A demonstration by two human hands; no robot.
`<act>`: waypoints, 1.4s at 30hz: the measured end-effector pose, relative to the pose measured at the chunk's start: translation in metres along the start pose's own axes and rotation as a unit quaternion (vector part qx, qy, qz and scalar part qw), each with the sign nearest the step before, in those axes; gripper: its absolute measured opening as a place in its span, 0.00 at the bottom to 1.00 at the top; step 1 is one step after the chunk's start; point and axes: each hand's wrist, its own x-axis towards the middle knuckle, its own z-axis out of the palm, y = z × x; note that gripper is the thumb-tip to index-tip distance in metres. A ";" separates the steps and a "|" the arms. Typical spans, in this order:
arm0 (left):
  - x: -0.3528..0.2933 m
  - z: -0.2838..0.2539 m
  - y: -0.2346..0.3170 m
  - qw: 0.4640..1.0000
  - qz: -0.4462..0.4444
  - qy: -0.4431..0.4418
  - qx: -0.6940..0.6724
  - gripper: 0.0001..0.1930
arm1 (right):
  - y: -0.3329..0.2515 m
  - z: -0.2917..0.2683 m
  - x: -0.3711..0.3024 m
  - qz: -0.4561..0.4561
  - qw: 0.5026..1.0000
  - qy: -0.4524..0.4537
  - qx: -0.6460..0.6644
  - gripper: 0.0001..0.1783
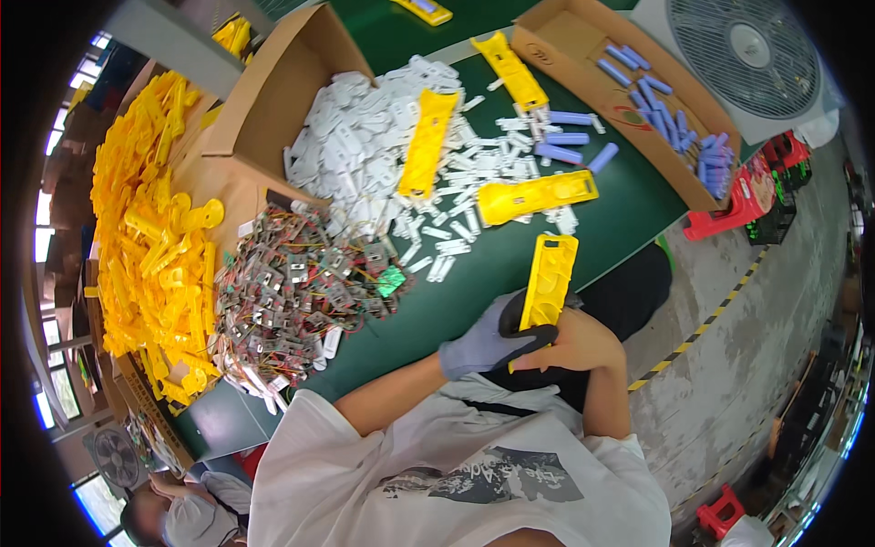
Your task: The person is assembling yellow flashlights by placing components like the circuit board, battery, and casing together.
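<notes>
My left hand (488, 337), in a grey glove with black fingertips, grips the lower part of a yellow plastic shell (550, 273) just off the table's front edge. The shell is tilted, its ribbed hollow inside facing up. My right hand (588, 342), bare, closes around the same shell's lower right side, its fingers curled beneath and partly hidden. Beyond it on the green table (437, 314) lie more yellow shells, one flat (538, 196), one on the white parts (428, 146) and one farther back (510, 73). Several blue-purple battery cells (559, 153) lie beside them.
White plastic parts (351, 137) spill from a tipped cardboard box (273, 100). A heap of small wired metal parts (301, 283) lies left, with a yellow shell pile (150, 237) beyond. An open carton (583, 100) holds more cells, beside a grey fan (747, 50).
</notes>
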 end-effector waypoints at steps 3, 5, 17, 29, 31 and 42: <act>0.001 -0.004 -0.009 0.997 0.032 0.033 -0.064 0.23 | 0.026 0.012 0.003 -0.020 0.999 0.046 0.001 0.14; 0.001 -0.004 -0.010 0.988 0.055 0.093 -0.109 0.21 | 0.037 0.017 -0.003 -0.051 0.983 0.159 0.080 0.12; 0.003 0.004 -0.025 0.837 0.024 -0.267 -0.477 0.37 | 0.024 -0.072 -0.067 -0.180 0.926 0.328 -0.043 0.14; 0.028 -0.025 -0.138 0.846 -0.048 -0.429 -0.313 0.33 | -0.027 -0.127 -0.066 -0.161 0.922 0.309 -0.170 0.11; 0.028 -0.012 -0.088 0.882 -0.081 -0.354 -0.300 0.32 | -0.032 -0.136 -0.069 -0.105 0.928 0.304 -0.189 0.12; 0.000 0.001 -0.017 0.982 -0.024 -0.052 -0.182 0.24 | -0.161 0.031 0.128 -0.238 0.922 -0.045 -0.302 0.21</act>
